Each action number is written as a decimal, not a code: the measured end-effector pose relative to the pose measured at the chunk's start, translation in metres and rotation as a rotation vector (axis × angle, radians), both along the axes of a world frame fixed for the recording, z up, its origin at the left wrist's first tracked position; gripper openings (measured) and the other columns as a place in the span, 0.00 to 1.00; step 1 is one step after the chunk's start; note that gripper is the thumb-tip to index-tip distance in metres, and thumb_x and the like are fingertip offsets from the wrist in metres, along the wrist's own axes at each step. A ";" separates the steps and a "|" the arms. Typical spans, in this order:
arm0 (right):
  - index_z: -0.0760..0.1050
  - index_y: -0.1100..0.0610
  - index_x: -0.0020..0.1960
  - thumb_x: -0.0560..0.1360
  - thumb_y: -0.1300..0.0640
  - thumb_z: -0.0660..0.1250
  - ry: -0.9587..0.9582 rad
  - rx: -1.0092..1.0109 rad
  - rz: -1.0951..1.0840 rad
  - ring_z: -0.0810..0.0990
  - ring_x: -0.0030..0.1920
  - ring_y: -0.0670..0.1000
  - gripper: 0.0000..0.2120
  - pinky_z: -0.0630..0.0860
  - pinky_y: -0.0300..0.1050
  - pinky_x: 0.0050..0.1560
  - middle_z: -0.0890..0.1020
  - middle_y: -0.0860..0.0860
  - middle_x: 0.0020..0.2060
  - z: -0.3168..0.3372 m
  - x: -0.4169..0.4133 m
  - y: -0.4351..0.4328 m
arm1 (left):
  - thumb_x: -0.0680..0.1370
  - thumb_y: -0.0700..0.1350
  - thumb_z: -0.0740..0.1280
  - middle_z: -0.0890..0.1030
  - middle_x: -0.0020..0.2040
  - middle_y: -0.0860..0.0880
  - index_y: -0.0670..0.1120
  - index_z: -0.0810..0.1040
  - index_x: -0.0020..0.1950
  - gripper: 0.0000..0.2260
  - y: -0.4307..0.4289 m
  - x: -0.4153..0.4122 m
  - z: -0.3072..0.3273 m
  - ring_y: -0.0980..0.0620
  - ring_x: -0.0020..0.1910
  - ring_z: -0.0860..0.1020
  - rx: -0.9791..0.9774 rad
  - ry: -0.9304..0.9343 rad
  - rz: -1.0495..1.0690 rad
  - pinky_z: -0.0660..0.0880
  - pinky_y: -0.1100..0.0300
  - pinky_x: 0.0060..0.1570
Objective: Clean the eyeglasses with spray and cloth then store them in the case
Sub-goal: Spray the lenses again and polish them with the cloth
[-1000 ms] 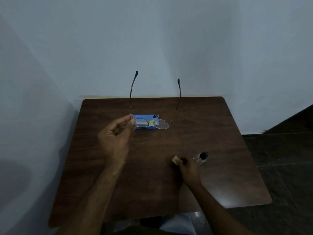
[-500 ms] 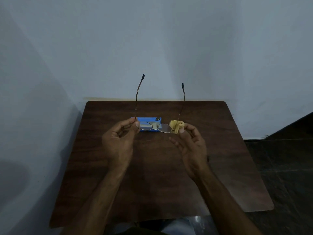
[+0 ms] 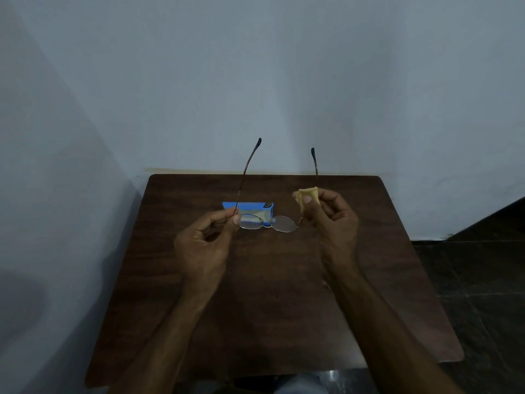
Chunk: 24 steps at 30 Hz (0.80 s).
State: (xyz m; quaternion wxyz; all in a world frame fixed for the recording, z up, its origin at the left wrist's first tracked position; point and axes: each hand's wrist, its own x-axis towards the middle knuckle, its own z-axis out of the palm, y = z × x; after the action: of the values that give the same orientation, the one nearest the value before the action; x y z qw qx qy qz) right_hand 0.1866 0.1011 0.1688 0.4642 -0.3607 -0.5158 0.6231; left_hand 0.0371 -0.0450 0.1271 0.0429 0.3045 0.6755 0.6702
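Eyeglasses [image 3: 281, 223], thin-wired with round lenses, pointed open temples to 12 o'clock; left hand [image 3: 204, 243] pinched their 9 o'clock hinge, right hand [image 3: 333, 223] pinched a yellow cloth [image 3: 309, 193].

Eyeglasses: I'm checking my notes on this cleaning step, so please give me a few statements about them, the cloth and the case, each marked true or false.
1. The thin gold wire-rimmed eyeglasses are held above the dark wooden table with both temples unfolded. True.
2. The right hand holds the eyeglasses. False: the left hand pinches them at the frame's corner, while the right hand grips the small folded yellow cloth.
3. The cloth is pressed against a lens. False: it is up by the right temple, off both lenses.
4. The flat blue rectangular case lies on the table beyond the eyeglasses. True.
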 end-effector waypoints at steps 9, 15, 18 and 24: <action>0.81 0.69 0.54 0.78 0.64 0.73 0.024 0.032 -0.052 0.86 0.44 0.52 0.09 0.82 0.46 0.49 0.85 0.59 0.43 0.042 -0.012 0.036 | 0.77 0.42 0.78 0.90 0.54 0.51 0.43 0.88 0.58 0.10 0.000 -0.003 0.004 0.56 0.54 0.88 0.006 0.056 -0.036 0.82 0.66 0.53; 0.83 0.62 0.46 0.76 0.61 0.74 -0.041 0.041 0.003 0.83 0.36 0.43 0.04 0.80 0.43 0.44 0.83 0.48 0.33 0.052 -0.023 0.050 | 0.76 0.40 0.79 0.90 0.53 0.49 0.42 0.88 0.58 0.11 0.000 -0.005 0.006 0.54 0.53 0.88 -0.005 0.079 -0.047 0.83 0.67 0.51; 0.84 0.61 0.47 0.77 0.61 0.74 -0.031 0.037 0.047 0.83 0.37 0.44 0.03 0.79 0.45 0.45 0.83 0.48 0.34 0.047 -0.022 0.051 | 0.76 0.43 0.78 0.89 0.52 0.53 0.45 0.88 0.57 0.10 0.000 -0.006 0.010 0.57 0.52 0.88 0.020 0.054 -0.037 0.82 0.68 0.51; 0.84 0.58 0.51 0.78 0.59 0.74 -0.074 0.035 0.131 0.84 0.45 0.49 0.03 0.80 0.46 0.46 0.87 0.53 0.43 0.017 -0.012 0.032 | 0.76 0.43 0.78 0.89 0.51 0.59 0.53 0.86 0.57 0.10 0.002 -0.010 0.010 0.59 0.51 0.88 0.045 -0.052 0.021 0.82 0.69 0.52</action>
State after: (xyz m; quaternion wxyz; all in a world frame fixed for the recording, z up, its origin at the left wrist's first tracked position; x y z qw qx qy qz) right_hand 0.1744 0.1332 0.1853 0.4091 -0.3408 -0.5662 0.6292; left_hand 0.0270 -0.0427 0.1368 0.0466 0.2806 0.6619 0.6935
